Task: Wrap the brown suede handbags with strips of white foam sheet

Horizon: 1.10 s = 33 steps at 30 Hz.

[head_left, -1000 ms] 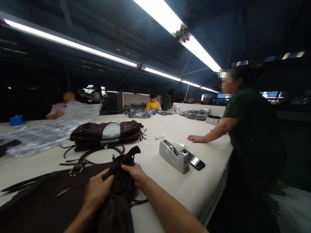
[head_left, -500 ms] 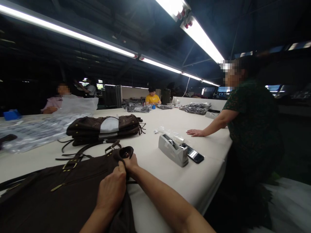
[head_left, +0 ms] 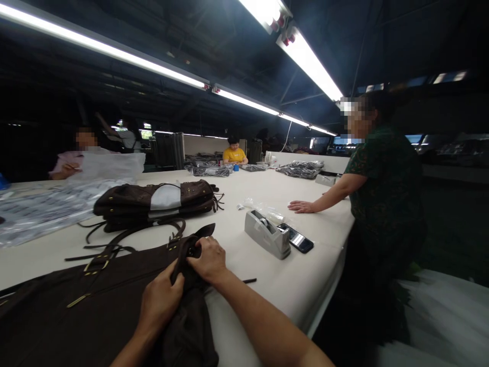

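Observation:
A dark brown bag (head_left: 95, 316) with handles, buckles and a gold zip pull lies on the white table (head_left: 229, 214) at the lower left. My left hand (head_left: 162, 293) grips the folded edge near its right end, thumb and fingers pinched on the fabric. Just beyond it, my right hand (head_left: 208, 257) is closed on the same top corner, near a small dark round fastener. Behind the bag is a stack of folded brown bags (head_left: 198, 196) with a white wrap (head_left: 165, 197) around the middle.
A grey tape dispenser (head_left: 266, 234) and a black phone (head_left: 300, 239) sit right of my hands. Clear plastic (head_left: 267, 210) lies behind them. At the right, a person in dark green (head_left: 385, 178) rests a hand on the table. Plastic sheets (head_left: 57, 204) cover the far left.
My left hand has shifted left and its thumb now shows against the fabric. My right hand has come up over the bag's corner, more of it visible. The view has turned slightly right.

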Each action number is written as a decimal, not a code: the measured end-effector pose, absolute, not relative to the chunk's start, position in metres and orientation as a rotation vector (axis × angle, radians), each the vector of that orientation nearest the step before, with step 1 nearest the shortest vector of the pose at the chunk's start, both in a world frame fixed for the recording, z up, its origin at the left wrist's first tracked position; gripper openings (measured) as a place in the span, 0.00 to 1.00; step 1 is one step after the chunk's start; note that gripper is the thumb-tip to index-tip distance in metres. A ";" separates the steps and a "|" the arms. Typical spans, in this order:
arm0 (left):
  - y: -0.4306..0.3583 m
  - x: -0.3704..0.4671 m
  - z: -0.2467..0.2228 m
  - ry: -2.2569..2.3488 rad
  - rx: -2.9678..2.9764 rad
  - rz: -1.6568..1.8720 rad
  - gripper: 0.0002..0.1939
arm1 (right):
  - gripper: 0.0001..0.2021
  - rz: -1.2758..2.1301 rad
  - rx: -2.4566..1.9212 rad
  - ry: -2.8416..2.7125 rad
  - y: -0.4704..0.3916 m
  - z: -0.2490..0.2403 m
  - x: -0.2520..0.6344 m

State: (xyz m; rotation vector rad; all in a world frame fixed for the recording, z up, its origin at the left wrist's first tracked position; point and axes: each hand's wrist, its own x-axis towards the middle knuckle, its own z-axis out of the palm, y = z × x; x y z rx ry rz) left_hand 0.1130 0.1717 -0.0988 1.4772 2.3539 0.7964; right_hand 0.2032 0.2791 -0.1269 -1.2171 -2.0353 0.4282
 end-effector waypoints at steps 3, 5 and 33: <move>0.173 0.112 -0.103 2.347 1.534 0.766 0.27 | 0.18 0.428 -1.147 -2.107 0.281 -0.133 0.200; 0.174 0.110 -0.105 2.344 1.555 0.758 0.28 | 0.16 0.444 -1.126 -2.157 0.285 -0.134 0.200; 0.178 0.098 -0.112 2.162 1.422 1.051 0.31 | 0.06 0.836 -1.286 -1.893 0.260 -0.103 0.250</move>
